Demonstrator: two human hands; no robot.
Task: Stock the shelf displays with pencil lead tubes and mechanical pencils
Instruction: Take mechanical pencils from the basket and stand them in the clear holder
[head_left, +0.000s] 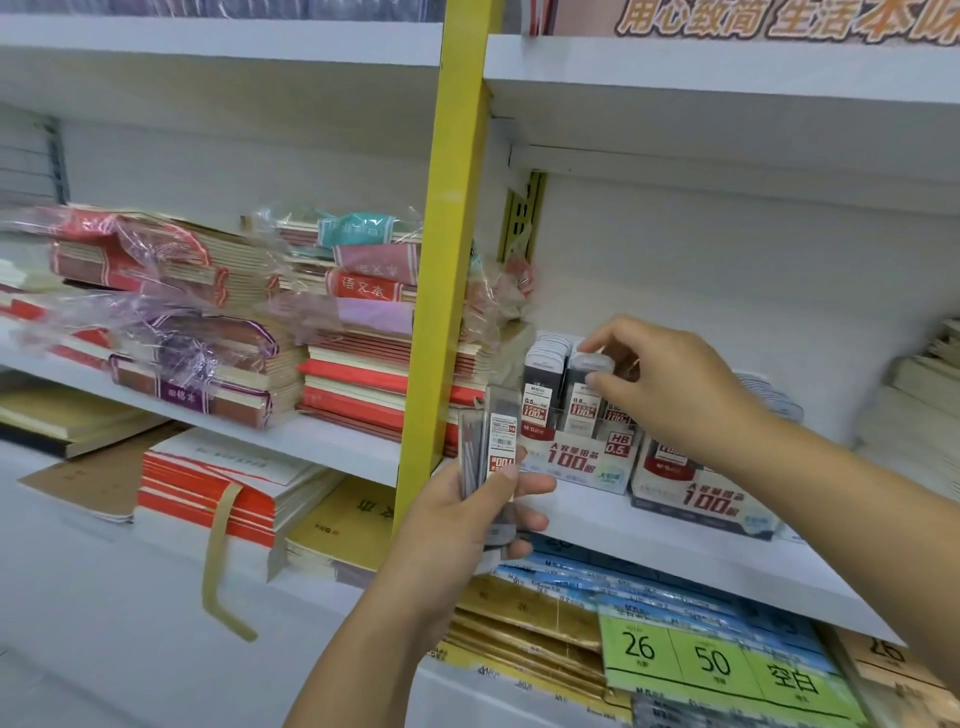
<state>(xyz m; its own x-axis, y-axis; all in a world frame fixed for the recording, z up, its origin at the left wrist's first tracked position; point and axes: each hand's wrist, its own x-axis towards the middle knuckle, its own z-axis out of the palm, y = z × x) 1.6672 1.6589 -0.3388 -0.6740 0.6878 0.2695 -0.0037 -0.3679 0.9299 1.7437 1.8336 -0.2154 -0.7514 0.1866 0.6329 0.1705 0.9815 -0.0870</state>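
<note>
My left hand (467, 519) grips a small bunch of clear pencil lead tubes (493, 441) upright in front of the shelf edge. My right hand (670, 384) reaches over a display box (576, 462) marked "100" and HB 0.5, pinching the cap of one lead tube (589, 384) that stands in the box's middle row. More tubes (543, 379) fill the row to its left. A second display box (706, 499) sits to the right, partly hidden by my right forearm.
A yellow upright post (447, 260) divides the shelving. Stacks of wrapped exercise books (337, 332) fill the left shelves. Blue and green paper packs (717, 660) lie on the shelf below. The white shelf board (623, 535) carries both boxes.
</note>
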